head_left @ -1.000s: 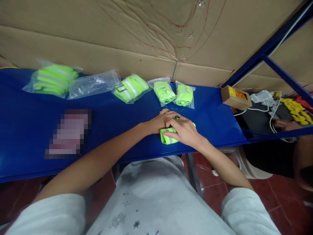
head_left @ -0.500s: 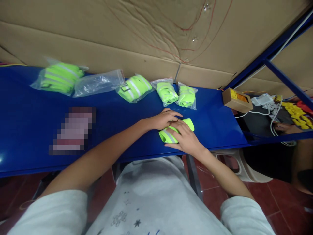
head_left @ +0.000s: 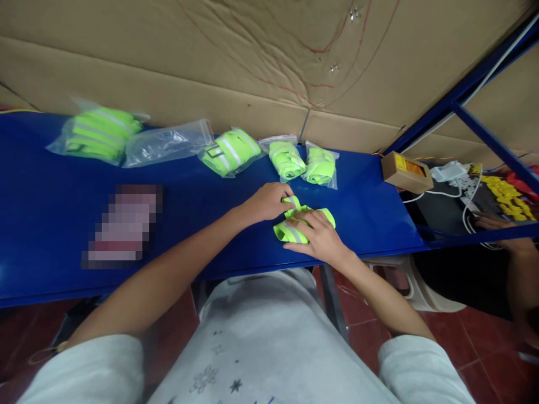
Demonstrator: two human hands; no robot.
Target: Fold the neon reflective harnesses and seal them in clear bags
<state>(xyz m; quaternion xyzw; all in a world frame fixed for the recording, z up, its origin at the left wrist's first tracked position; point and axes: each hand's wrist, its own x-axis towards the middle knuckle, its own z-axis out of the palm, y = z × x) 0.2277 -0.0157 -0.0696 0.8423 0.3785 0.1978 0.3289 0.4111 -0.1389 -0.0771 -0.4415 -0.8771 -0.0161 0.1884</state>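
A rolled neon-yellow reflective strap (head_left: 293,232) with a silver stripe lies on the blue table, close to its front edge. My right hand (head_left: 319,235) rests over the roll, fingers curved across it and holding it down. With its fingers closed, my left hand (head_left: 269,201) pinches a raised end of the same strap at the roll's far left side. Part of the roll is hidden under my right hand. Behind it lie clear zip bags with similar neon material: one bag (head_left: 320,165), a second bag (head_left: 286,160) and a third bag (head_left: 231,151).
Farther left are a flat clear bag (head_left: 168,145) and a larger filled bag (head_left: 101,133). A blurred-out rectangular item (head_left: 124,224) lies on the table (head_left: 202,207). To the right stand a small cardboard box (head_left: 406,171) and a blue frame. A co-worker's hand (head_left: 497,224) is near yellow pieces.
My left hand has shifted slightly left, off my right fingers, and pulled up an end of the strap. My right hand stays on the roll.
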